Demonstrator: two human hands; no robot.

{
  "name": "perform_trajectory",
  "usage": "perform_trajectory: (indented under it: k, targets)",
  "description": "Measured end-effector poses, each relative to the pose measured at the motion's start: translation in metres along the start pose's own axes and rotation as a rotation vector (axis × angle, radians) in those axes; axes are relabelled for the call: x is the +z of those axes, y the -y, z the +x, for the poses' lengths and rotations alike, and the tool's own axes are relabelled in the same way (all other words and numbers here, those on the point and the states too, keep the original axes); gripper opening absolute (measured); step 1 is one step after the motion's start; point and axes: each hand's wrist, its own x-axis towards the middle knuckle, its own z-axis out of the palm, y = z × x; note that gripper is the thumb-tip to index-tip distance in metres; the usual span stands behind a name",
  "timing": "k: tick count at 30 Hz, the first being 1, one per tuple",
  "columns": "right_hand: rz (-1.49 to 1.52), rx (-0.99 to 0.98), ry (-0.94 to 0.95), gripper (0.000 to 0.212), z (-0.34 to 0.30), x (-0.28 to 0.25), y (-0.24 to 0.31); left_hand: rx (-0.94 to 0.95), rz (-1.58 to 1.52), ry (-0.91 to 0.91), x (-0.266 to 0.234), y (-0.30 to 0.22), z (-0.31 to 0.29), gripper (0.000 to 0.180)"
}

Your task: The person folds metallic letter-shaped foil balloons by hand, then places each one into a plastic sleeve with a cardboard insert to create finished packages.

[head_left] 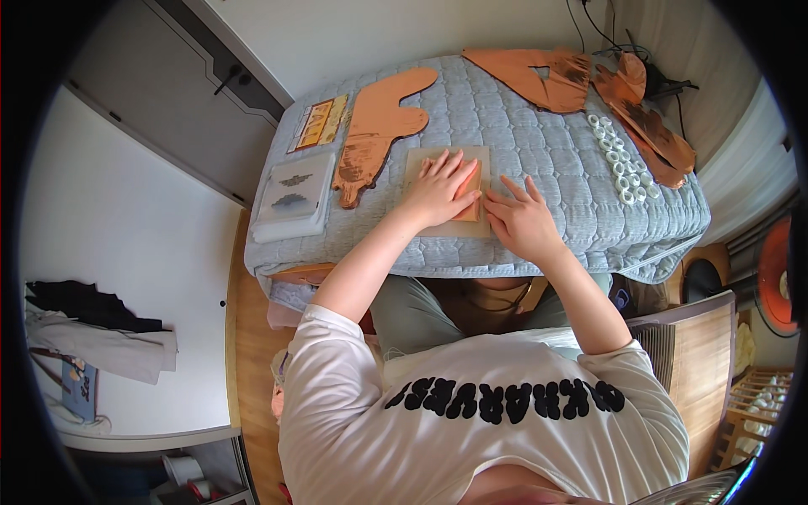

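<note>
My left hand (436, 192) lies flat with its fingers spread on a small copper-coloured sheet (465, 210), pressing over most of it. Under the sheet is a thin greyish-beige board (470, 230) resting on the quilted bed. At the board's right edge, my right hand (523, 222) has its fingers apart and nothing in them; its fingertips are close to the sheet's right side. The part of the sheet beneath my left palm is hidden.
On the pale blue quilted mattress (505, 135) lie a large cut copper-coloured sheet (379, 118), another sheet (526, 76), a crumpled one (652, 135), several small white rings (623, 160), a translucent plastic box (290, 206) and a yellow printed card (320, 124). A door (177, 84) stands at left.
</note>
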Motion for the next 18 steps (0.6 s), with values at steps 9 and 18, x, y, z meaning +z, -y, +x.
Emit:
perform_trajectory:
  k: [9,18]
  targets:
    - [0.026,-0.105,0.022,0.029,0.010,0.002,-0.007,-0.005,0.026,-0.004,-0.002,0.005,-0.001,0.073]
    - [0.669,0.496,0.058,0.018,-0.056,-0.031,0.013,0.184,0.034,0.057,-0.003,-0.022,-0.020,0.074]
